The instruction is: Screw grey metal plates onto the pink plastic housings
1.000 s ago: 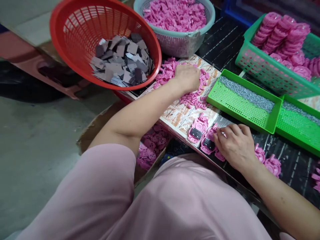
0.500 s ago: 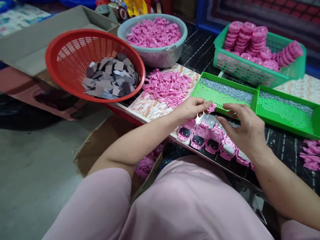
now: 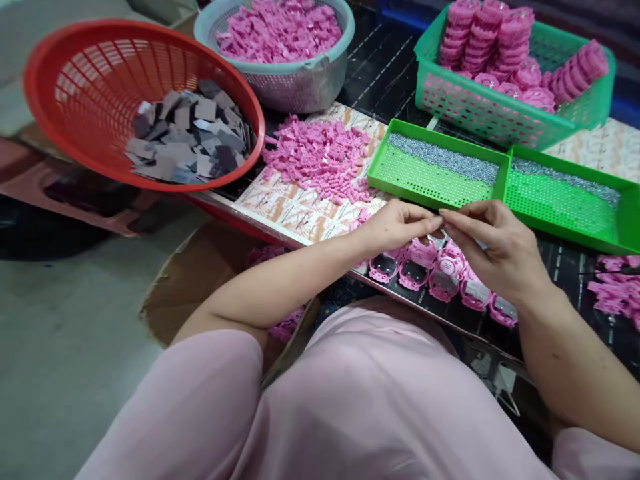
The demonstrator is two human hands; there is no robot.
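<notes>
Now your L hand (image 3: 397,223) and R hand (image 3: 500,247) pinch, fingers closed, can't tell on what; cases (image 3: 453,259) w/ plates (image 3: 477,291) lined up, loose pcs (image 3: 320,157) left.

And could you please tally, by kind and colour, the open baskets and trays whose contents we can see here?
Red basket: 1
Pale blue basket: 1
Teal-green basket: 1
Bright green trays: 2
Total: 5
</notes>
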